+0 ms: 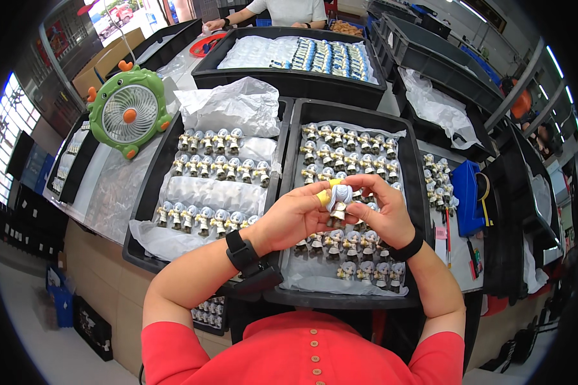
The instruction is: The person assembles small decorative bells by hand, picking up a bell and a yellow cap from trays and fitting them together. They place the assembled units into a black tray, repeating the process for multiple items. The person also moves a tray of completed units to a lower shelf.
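A small figurine (341,200) with pale grey hair and a white-and-dark outfit is held upright between my two hands, over the right-hand tray. My left hand (295,217) grips it from the left, with yellow covers on some fingertips. From the right, my right hand (386,215) closes on the same figurine, its thumb and fingers around the head and side. Below lies a black tray (293,157) lined with white sheet, where rows of similar figurines (356,144) stand; my hands hide part of these rows.
Left of it, another black tray (149,204) holds figurine rows and crumpled white wrapping (231,106). A green fan (130,115) stands at the far left. Beyond is a tray of blue-and-white pieces (327,56), with another person (292,11) behind it. A blue tape dispenser (469,197) sits at right.
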`<action>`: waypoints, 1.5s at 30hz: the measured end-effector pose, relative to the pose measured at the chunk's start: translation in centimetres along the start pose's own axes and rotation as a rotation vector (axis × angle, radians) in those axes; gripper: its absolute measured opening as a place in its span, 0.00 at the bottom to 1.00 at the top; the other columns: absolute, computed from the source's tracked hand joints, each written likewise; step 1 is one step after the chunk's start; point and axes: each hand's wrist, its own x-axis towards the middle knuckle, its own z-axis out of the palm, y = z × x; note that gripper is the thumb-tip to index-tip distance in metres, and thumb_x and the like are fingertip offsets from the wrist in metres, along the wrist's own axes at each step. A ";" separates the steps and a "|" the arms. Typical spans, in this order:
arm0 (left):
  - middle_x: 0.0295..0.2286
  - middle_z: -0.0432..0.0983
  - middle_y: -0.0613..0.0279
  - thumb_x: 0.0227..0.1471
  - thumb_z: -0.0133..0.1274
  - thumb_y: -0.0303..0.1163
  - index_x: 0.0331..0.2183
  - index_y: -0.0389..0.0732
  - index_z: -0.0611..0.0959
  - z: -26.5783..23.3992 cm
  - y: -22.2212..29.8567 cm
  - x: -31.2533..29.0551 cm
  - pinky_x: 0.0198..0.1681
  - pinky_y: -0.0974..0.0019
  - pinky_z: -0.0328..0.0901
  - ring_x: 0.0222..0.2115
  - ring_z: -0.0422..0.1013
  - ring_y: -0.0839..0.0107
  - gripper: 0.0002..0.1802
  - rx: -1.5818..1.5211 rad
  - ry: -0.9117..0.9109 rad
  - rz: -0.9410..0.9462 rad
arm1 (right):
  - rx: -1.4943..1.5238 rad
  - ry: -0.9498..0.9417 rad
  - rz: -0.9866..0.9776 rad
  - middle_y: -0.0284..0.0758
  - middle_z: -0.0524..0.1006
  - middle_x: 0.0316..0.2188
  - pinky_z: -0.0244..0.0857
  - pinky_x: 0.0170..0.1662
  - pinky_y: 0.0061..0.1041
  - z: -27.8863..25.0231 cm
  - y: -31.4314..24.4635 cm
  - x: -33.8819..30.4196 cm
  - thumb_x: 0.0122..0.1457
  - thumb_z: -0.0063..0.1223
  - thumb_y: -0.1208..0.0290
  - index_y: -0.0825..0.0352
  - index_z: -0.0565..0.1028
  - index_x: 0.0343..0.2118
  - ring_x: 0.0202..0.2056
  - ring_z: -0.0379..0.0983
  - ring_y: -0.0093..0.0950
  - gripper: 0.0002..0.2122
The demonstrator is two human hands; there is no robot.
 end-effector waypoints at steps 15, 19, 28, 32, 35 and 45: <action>0.46 0.67 0.53 0.59 0.38 0.35 0.54 0.38 0.61 -0.6 -0.3 0.3 0.48 0.60 0.63 0.46 0.67 0.58 0.23 -0.014 -0.026 0.000 | 0.151 0.024 0.064 0.35 0.76 0.35 0.65 0.41 0.21 0.3 0.4 0.0 0.51 0.53 0.78 0.68 0.73 0.41 0.36 0.72 0.23 0.12; 0.46 0.67 0.52 0.59 0.38 0.35 0.54 0.38 0.61 -0.7 -0.5 0.4 0.48 0.59 0.63 0.46 0.67 0.58 0.23 -0.016 -0.017 0.011 | 0.136 0.062 0.014 0.34 0.75 0.35 0.65 0.38 0.20 0.4 0.6 0.1 0.50 0.54 0.78 0.68 0.74 0.40 0.34 0.71 0.22 0.12; 0.45 0.67 0.54 0.58 0.41 0.32 0.53 0.39 0.62 -1.0 -0.3 0.2 0.48 0.61 0.64 0.46 0.67 0.59 0.22 -0.021 -0.018 0.015 | 0.074 0.080 -0.005 0.34 0.75 0.34 0.65 0.35 0.18 0.4 0.5 0.2 0.49 0.55 0.79 0.67 0.75 0.38 0.32 0.71 0.21 0.12; 0.44 0.68 0.58 0.55 0.48 0.31 0.51 0.41 0.64 -0.5 -0.2 0.3 0.44 0.67 0.65 0.45 0.68 0.64 0.22 0.128 0.015 0.057 | 0.039 0.088 -0.001 0.33 0.75 0.32 0.64 0.32 0.18 0.2 0.4 0.1 0.48 0.55 0.79 0.66 0.75 0.38 0.31 0.72 0.21 0.12; 0.42 0.69 0.61 0.52 0.51 0.30 0.52 0.42 0.64 -0.4 0.7 0.1 0.43 0.72 0.65 0.43 0.69 0.67 0.25 0.245 0.039 0.017 | 0.057 0.084 0.010 0.33 0.75 0.32 0.64 0.32 0.18 0.2 0.1 0.0 0.48 0.55 0.80 0.66 0.74 0.38 0.31 0.71 0.20 0.12; 0.31 0.76 0.55 0.37 0.58 0.28 0.43 0.39 0.75 -7.9 10.4 1.2 0.34 0.67 0.67 0.31 0.74 0.65 0.25 1.642 0.950 0.207 | 0.119 0.126 0.011 0.31 0.74 0.32 0.62 0.33 0.16 -0.3 0.2 0.3 0.49 0.54 0.78 0.67 0.74 0.38 0.31 0.69 0.18 0.12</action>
